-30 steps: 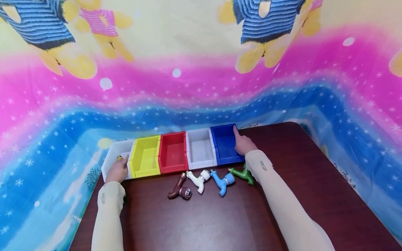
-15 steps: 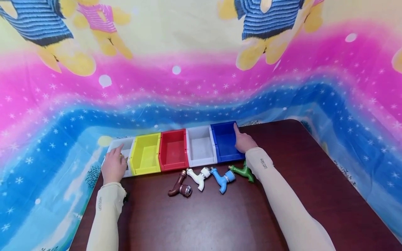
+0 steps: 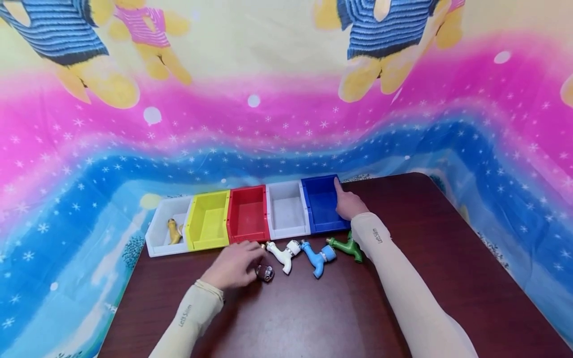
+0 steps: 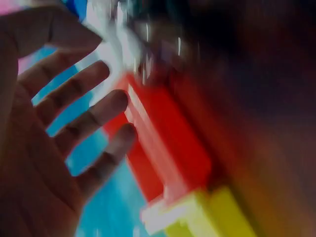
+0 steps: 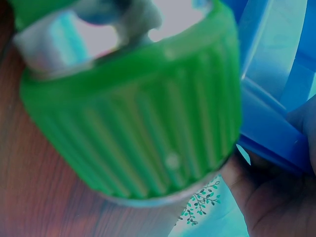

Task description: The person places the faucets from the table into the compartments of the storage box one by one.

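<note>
My left hand [image 3: 235,263] reaches over the brown faucet [image 3: 265,273], hiding most of it; only its knob and a bit of its threaded end show. In the left wrist view its fingers [image 4: 91,121] are spread and relaxed, with nothing between them. At the right end of the bin row, my right hand [image 3: 350,204] holds the side wall of the blue bin [image 3: 329,228], index finger along the rim. A green faucet [image 3: 346,246] lies just below that hand, its ribbed knob [image 5: 143,118] large in the right wrist view. A yellow faucet [image 3: 173,231] lies inside the leftmost white bin [image 3: 167,251].
Between the end bins stand a yellow bin [image 3: 208,242], a red bin [image 3: 248,234] and another white bin [image 3: 288,232]. In front of them lie a white faucet [image 3: 284,256] and a light blue faucet [image 3: 318,258] on the dark wooden table [image 3: 304,318]. A printed curtain [image 3: 286,99] hangs behind.
My left hand has left the leftmost white bin and moved right to the brown faucet. The yellow faucet now shows fully in that bin. My right hand stays at the blue bin.
</note>
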### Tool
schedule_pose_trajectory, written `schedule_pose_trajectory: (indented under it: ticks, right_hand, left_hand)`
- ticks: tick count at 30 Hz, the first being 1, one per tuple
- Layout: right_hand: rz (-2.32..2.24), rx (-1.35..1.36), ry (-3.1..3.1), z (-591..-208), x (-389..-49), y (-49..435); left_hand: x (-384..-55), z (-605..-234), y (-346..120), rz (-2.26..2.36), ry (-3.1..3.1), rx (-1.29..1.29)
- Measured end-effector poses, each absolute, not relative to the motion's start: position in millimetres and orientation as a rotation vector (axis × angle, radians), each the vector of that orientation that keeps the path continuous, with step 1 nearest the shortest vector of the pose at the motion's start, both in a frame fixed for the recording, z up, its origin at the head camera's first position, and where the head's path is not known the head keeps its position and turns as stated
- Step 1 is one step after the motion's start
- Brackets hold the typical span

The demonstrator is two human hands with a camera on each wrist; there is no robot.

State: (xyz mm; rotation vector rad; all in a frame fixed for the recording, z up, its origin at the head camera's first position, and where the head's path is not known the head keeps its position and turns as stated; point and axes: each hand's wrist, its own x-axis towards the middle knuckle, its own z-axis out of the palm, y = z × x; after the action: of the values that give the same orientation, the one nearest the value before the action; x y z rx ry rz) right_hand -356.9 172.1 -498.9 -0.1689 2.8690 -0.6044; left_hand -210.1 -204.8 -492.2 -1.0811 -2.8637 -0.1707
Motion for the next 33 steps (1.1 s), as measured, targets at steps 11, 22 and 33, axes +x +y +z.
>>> schedule_pose_trajectory:
  ticks: [11, 22, 33]
  right_hand:
    - [-0.607, -0.173, 2.879, -502.2, -357.1, 172.5]
    - [-0.603, -0.183, 2.884, -501.1, -356.7, 173.1]
    - [-0.608, -0.169, 2.875, -501.2, -358.3, 173.1]
  left_hand:
    - [-204.8, -515.3, -187.4, -0.137, -2.909, -1.254]
    - [-202.9, -513.3, -189.1, -0.185, -2.864, -1.320]
    - [-211.0, -489.9, -192.2, -0.226, -2.811, -1.164]
